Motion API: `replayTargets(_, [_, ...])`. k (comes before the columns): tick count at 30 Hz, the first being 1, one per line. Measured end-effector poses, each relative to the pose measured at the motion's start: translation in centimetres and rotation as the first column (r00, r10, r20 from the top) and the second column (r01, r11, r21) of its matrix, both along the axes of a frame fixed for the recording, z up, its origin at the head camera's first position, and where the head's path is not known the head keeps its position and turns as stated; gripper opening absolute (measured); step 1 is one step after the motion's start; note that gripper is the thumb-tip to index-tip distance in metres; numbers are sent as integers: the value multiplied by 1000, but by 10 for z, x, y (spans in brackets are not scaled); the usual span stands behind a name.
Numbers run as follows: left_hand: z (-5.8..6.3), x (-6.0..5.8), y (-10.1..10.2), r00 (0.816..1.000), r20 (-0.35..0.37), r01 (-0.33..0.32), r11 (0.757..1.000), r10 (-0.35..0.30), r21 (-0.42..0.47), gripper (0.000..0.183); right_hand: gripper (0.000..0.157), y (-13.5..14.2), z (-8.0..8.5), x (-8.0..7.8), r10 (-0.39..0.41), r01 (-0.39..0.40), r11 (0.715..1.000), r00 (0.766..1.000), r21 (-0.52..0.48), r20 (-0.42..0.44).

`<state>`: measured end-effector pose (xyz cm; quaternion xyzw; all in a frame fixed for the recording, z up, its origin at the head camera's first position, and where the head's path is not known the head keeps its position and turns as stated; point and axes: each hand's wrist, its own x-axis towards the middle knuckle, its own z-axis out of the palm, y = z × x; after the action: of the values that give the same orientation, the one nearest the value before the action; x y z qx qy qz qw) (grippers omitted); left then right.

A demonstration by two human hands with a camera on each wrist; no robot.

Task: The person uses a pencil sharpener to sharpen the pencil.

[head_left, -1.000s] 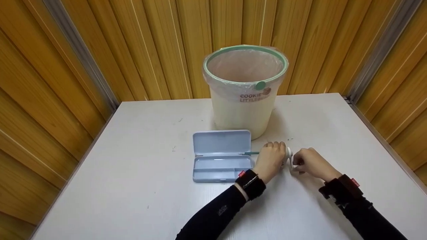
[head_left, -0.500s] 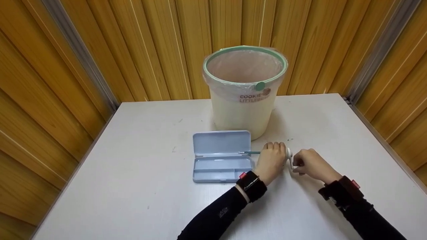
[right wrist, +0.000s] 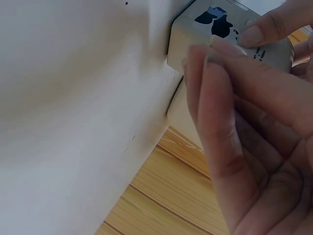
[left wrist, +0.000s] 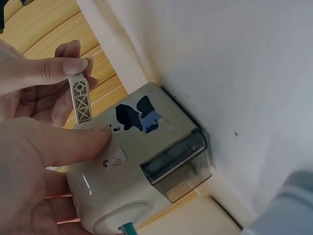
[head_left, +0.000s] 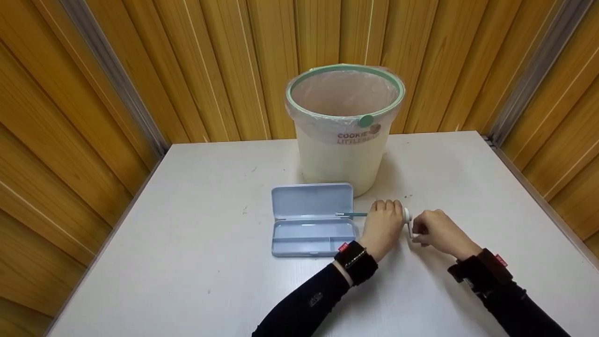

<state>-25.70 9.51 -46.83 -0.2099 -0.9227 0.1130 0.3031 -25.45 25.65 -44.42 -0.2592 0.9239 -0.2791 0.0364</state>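
A hand-cranked pencil sharpener (left wrist: 128,183), cream with dark stickers and a see-through shavings drawer, sits on the white table. My left hand (head_left: 384,228) grips its body, the thumb lying across the stickered top in the left wrist view. From its front a teal pencil (head_left: 352,214) sticks out toward the left. On the opposite side my right hand (head_left: 439,232) pinches the end of the crank handle (left wrist: 81,102) between thumb and fingers. In the right wrist view, the right fingers hide most of the crank.
Left of the sharpener lies a light blue pencil case (head_left: 312,201), lid up, its compartments showing. Behind it stands a cream trash bin (head_left: 341,161) with a green rim and a clear liner. Wood-patterned panels (head_left: 234,70) enclose the table at the back and sides.
My left hand has shifted very slightly to the right, and a bit more of the pencil shows. The right hand stays at the crank; the case and bin have not moved.
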Motion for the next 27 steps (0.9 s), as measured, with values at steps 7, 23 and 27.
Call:
replayTargets(7, [0, -2, -1, 999, -38, -6, 1000, 6, 2, 18, 10, 0, 25, 2, -34, 34, 999, 999, -23, -24])
replayTargets(23, [-2, -3, -1, 999, -32, 25, 1000, -25, 5, 17, 2, 2, 41, -6, -111, 108, 992, 992, -61, -57])
replayTargets(27, [-2, -2, -1, 1000, -10, 28, 1000, -28, 7, 18, 3, 2, 41, -10, -141, 136, 988, 988, -70, -70])
